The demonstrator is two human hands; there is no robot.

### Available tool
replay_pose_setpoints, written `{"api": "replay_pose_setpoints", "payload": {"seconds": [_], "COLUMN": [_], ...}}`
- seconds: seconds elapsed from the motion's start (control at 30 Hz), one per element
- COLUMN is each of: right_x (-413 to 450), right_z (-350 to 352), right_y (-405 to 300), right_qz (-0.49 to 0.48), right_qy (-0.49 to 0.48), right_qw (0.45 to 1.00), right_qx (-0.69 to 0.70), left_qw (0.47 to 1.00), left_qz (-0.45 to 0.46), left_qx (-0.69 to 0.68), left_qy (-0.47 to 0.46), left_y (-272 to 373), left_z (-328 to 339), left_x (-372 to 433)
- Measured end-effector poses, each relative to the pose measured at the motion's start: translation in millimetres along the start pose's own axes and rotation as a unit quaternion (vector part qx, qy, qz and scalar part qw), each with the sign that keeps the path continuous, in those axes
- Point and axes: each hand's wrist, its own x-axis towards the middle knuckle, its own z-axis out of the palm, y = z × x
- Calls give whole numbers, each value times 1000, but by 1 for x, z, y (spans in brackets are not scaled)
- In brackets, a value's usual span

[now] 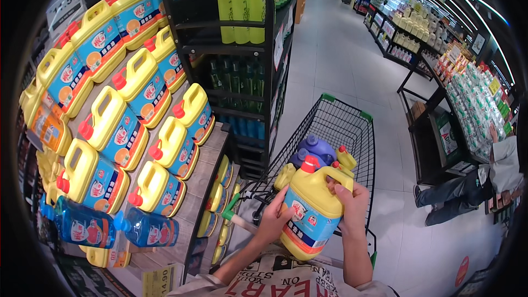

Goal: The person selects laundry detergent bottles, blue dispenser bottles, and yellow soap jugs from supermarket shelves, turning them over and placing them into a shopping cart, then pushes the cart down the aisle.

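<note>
A yellow plastic jug of detergent [315,210] with a red cap and a blue label is held up between my hands, above the handle end of a shopping cart [330,109]. My right hand [350,200] grips the jug's moulded handle. Against the jug's other side rests my left hand [274,216], supporting it. Inside the wire cart lie purple bottles [317,148] and smaller yellow bottles with red caps [345,159], partly hidden behind the jug.
On my left, a wooden tiered display [208,165] carries rows of similar yellow jugs [119,128] and blue bottles [150,227]. Beside it stands a black metal rack [270,33]. A person [466,183] is at a stocked table on the right. A tiled aisle [330,41] runs ahead.
</note>
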Motion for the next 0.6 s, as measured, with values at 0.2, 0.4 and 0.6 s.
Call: {"api": "replay_pose_setpoints", "payload": {"seconds": [0.2,0.4,0.6], "right_x": [0,7,7], "right_z": [-7,-16,-29], "right_y": [-16,-14,-16], "right_qz": [-177,-188,-125], "right_qy": [-39,-19,-19], "right_qw": [977,976,988], "right_qx": [112,110,86], "left_qw": [917,842,864], "left_qz": [-70,-107,-113], "left_qx": [-387,-509,-483], "left_qy": [-66,-144,-88], "left_y": [-11,-13,-7], "left_z": [-5,13,8], "left_x": [12,3,-4]}}
